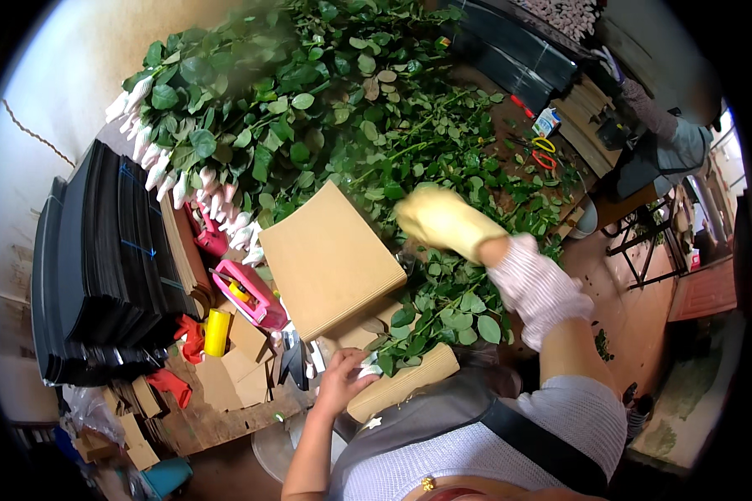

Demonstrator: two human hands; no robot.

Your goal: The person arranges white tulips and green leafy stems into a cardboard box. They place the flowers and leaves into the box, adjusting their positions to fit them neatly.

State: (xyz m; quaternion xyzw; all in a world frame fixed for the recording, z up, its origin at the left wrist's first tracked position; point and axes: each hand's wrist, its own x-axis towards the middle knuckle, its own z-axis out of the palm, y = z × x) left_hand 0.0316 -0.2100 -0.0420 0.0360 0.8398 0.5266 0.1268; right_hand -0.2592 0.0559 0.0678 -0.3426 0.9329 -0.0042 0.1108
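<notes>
Near my waist, my bare left hand has its fingers closed around the white-wrapped head of a leafy rose stem. The wrapped bud shows only in part. Beneath it, a narrow stack of brown cardboard lies against my apron. My right hand, in a pale yellow glove, is over the leaves to the right of a larger stack of brown cardboard sheets. Motion smears its fingers, so their grip cannot be made out. Behind both hands lies a big heap of leafy roses with white-wrapped heads at its left.
Black sheets are stacked at the left. Closer in are a pink tape dispenser, a yellow roll and black-bladed scissors. Red- and yellow-handled scissors lie far right, where another person works. A teal bin stands lower left.
</notes>
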